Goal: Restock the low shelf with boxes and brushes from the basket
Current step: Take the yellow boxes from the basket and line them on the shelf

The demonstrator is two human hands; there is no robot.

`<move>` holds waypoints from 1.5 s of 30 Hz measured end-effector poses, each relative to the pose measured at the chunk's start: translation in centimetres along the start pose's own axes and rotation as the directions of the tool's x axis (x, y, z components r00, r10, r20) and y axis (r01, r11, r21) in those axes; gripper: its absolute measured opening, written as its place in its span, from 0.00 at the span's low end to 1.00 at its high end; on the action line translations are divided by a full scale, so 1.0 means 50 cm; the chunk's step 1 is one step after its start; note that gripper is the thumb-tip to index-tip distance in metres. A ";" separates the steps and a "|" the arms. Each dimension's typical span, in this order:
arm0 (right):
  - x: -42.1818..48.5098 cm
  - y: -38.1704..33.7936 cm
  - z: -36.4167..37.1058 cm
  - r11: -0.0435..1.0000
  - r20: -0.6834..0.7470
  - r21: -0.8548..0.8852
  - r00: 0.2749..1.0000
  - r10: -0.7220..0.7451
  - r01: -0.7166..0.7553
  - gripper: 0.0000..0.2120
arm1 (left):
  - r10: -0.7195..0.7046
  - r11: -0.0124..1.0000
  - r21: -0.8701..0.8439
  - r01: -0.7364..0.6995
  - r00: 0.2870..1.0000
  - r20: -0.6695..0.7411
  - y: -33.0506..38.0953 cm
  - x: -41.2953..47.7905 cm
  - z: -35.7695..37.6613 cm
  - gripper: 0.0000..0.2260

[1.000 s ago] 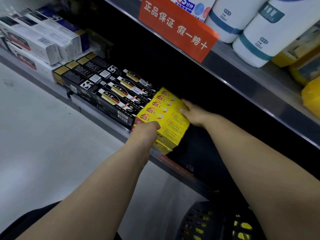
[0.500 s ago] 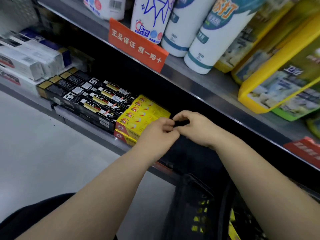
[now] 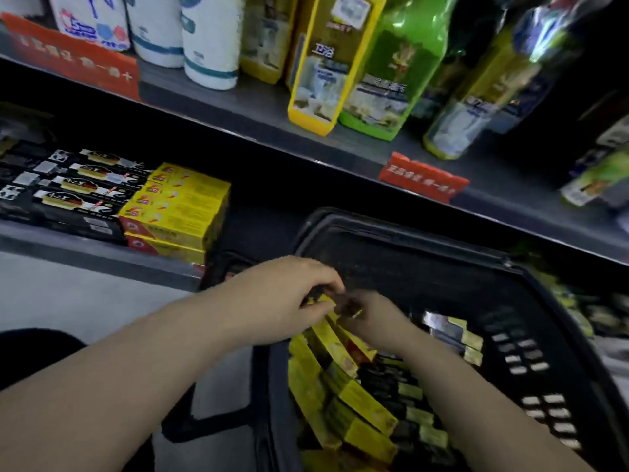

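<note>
Grip cannot be told through motion blur: left hand [image 3: 282,298] and right hand [image 3: 377,323] are curled together over yellow cardboard boxes [image 3: 360,400] packed in black plastic basket [image 3: 401,226]. Matching yellow stack [image 3: 183,206] is seen on grey metal low shelf [image 3: 85,257].

Single wide-angle view from the head, aimed forward and down. Tilted, with the edges of the low shelf [image 3: 85,258] and the upper shelf [image 3: 238,109] slanting from upper left down to lower right. Very close over the basket [image 3: 401,226] at near right; forearms reaching in from the bottom edge, left hand [image 3: 282,298] and right hand [image 3: 374,321] meeting near mid-frame. Low shelf a little farther, at left; upper shelf farthest, across the top. Smeared by motion blur toward the right.
</note>
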State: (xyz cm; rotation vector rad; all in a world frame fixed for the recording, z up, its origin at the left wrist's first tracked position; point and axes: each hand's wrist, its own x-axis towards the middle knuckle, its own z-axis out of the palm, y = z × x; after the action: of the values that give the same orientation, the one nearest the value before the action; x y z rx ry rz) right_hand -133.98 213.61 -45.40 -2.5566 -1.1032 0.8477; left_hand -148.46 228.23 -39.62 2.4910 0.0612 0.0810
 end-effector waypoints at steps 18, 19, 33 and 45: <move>-0.151 0.032 -0.099 0.975 -0.168 0.211 0.981 0.101 -0.064 0.09 | -0.082 0.966 -0.230 0.117 0.985 0.153 0.053 0.022 0.074 0.26; -0.161 0.025 -0.107 0.935 -0.198 0.352 0.973 0.115 -0.039 0.08 | -0.103 0.950 -0.270 0.156 0.974 0.200 0.059 0.023 0.081 0.30; -0.183 -0.006 -0.074 0.733 -0.135 0.679 0.989 0.061 0.048 0.11 | -0.231 0.766 -0.526 0.370 0.922 0.312 0.100 0.033 0.118 0.23; -0.152 0.111 0.100 0.969 0.503 -0.246 0.856 0.117 0.012 0.36 | -0.421 0.379 -0.808 0.451 0.862 0.284 0.071 0.053 0.106 0.17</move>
State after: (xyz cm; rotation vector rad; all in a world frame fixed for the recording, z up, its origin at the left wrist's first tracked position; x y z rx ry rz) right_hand -137.84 204.20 -48.58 -2.6300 -1.3529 1.5715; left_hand -145.33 222.39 -41.59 1.3696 0.5439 -0.1344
